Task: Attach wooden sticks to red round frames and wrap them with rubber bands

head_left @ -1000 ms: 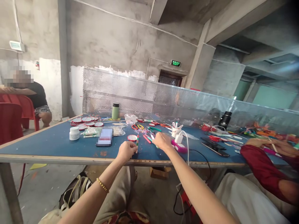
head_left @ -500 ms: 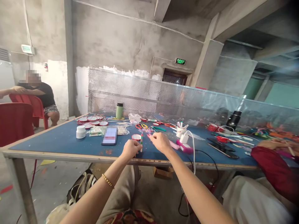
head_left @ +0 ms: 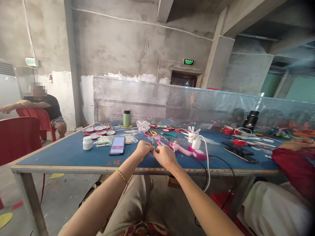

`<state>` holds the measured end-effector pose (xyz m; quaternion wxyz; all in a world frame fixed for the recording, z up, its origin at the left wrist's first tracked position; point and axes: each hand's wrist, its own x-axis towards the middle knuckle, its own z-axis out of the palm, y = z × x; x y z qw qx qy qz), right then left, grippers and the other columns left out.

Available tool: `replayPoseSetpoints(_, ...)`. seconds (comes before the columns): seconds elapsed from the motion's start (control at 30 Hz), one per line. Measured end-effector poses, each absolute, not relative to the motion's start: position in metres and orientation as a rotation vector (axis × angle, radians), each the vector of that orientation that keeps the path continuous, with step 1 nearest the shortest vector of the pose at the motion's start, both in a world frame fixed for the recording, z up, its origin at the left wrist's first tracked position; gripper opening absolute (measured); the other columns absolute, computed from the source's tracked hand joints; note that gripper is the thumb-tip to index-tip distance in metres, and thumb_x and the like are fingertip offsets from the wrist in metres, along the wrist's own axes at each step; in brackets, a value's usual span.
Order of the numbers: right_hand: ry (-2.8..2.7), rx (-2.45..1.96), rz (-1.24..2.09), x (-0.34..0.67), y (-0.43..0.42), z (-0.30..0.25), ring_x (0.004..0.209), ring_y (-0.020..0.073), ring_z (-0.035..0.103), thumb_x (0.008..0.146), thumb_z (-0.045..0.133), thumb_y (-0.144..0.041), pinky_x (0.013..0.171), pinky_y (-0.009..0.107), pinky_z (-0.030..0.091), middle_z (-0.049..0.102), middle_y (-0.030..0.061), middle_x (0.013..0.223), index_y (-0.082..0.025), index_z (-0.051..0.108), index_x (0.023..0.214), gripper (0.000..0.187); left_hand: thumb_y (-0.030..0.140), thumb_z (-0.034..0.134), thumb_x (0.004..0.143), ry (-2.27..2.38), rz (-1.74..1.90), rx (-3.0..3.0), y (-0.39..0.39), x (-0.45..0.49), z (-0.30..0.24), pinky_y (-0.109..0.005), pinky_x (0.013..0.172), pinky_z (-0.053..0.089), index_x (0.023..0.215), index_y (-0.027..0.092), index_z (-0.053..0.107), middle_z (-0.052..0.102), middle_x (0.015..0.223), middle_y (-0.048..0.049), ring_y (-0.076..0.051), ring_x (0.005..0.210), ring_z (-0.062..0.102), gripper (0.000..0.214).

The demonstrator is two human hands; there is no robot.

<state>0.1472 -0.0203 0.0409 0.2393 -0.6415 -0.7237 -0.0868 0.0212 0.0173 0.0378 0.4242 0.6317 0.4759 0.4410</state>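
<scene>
My left hand [head_left: 144, 150] is closed in a pinch on a thin striped stick [head_left: 153, 141], whose green upper part stands upright above the fingertips. Against those fingertips, my right hand [head_left: 166, 156] is also closed, its thumb and finger pressed together. What the right fingers hold, if anything, is hidden. A pink slender thing [head_left: 161, 143] shows just behind the right knuckles; I cannot tell whether it is held or lies on the table. Beyond both hands lie small scattered coloured bits [head_left: 159, 138]. A pink glue gun [head_left: 181, 149] rests right of my right hand.
The blue table [head_left: 64, 154] bears a phone [head_left: 117, 145], a white jar [head_left: 87, 143], red-rimmed discs [head_left: 98, 128], a green bottle [head_left: 126, 118], pliers [head_left: 169, 134] and a pen cup [head_left: 192, 137]. A white cable [head_left: 208, 167] hangs over the front edge. A co-worker's red sleeve [head_left: 289, 167] is at right.
My hands have come together; they were apart before, with the stick upright in the left. The red-rimmed disc near the left hand is now out of sight. The view has shifted slightly.
</scene>
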Motion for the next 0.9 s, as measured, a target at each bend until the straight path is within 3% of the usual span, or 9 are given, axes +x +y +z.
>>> replayPoseSetpoints(0.13,-1.985,-1.796,-0.204,0.145,-0.015,0.044,0.083,0.0232,0.072,0.087,0.057,-0.036,0.058,0.025,0.037,0.077,0.0094,0.08,-0.022,0.077,0.071,0.029,0.025,0.068,0.074,1.255,1.06,1.655,0.024,0.02,0.04,-0.019,0.036,0.021,0.052,0.014,0.054,0.036,0.039,0.0072,-0.004,0.035,0.029,0.028)
replayPoseSetpoints(0.27,-1.967,-1.843,-0.196,0.146,-0.014,0.047,0.078,0.0211,0.072,0.088,0.052,-0.034,0.056,0.025,0.036,0.077,0.0086,0.079,-0.021,0.077,0.072,0.032,0.026,0.063,0.077,1.352,1.048,1.787,0.027,0.02,0.041,-0.021,0.04,0.025,0.061,0.013,0.063,0.032,0.042,0.008,-0.005,0.038,0.028,0.021)
replayPoseSetpoints(0.37,-1.964,-1.879,-0.203,0.149,-0.015,0.049,0.079,0.0219,0.072,0.088,0.05,-0.034,0.057,0.025,0.038,0.077,0.0093,0.079,-0.021,0.077,0.072,0.033,0.033,0.06,0.08,1.469,1.024,1.936,0.031,0.009,0.045,-0.023,0.046,0.033,0.055,0.015,0.06,0.036,0.043,0.0044,-0.01,0.044,0.041,0.031)
replayPoseSetpoints(0.47,-1.986,-1.911,-0.196,0.151,-0.012,0.049,0.084,0.0234,0.072,0.081,0.056,-0.028,0.062,0.025,0.042,0.077,0.0101,0.081,-0.02,0.077,0.071,0.025,0.031,0.06,0.081,1.635,1.031,2.098,0.039,-0.012,0.052,-0.027,0.064,0.043,0.054,0.016,0.058,0.056,0.058,-0.0051,-0.021,0.073,0.062,0.031)
replayPoseSetpoints(0.6,-2.03,-1.94,-0.167,0.148,-0.002,0.047,0.091,0.0257,0.071,0.074,0.061,-0.025,0.066,0.026,0.045,0.077,0.013,0.087,-0.016,0.077,0.079,0.019,0.028,0.065,0.078,1.686,0.894,2.325,0.055,-0.031,0.058,-0.035,0.09,0.044,0.075,0.017,0.068,0.07,0.1,-0.0146,-0.031,0.109,0.06,0.012)
replayPoseSetpoints(0.77,-2.069,-1.968,-0.139,0.149,0.006,0.047,0.093,0.0256,0.071,0.072,0.063,-0.024,0.066,0.025,0.046,0.076,0.0142,0.09,-0.014,0.077,0.086,0.023,0.038,0.082,0.063,1.561,0.597,2.478,0.078,-0.018,0.051,-0.035,0.094,0.045,0.1,0.019,0.071,0.069,0.117,-0.0138,-0.032,0.114,0.06,0.043)
replayPoseSetpoints(0.9,-2.082,-1.99,-0.131,0.155,0.006,0.048,0.092,0.0247,0.071,0.073,0.061,-0.027,0.064,0.025,0.045,0.076,0.0133,0.092,-0.015,0.077,0.09,0.026,0.036,0.082,0.062,1.473,0.509,2.499,0.094,-0.006,0.045,-0.034,0.093,0.047,0.114,0.019,0.068,0.066,0.125,-0.0145,-0.033,0.115,0.061,0.056)
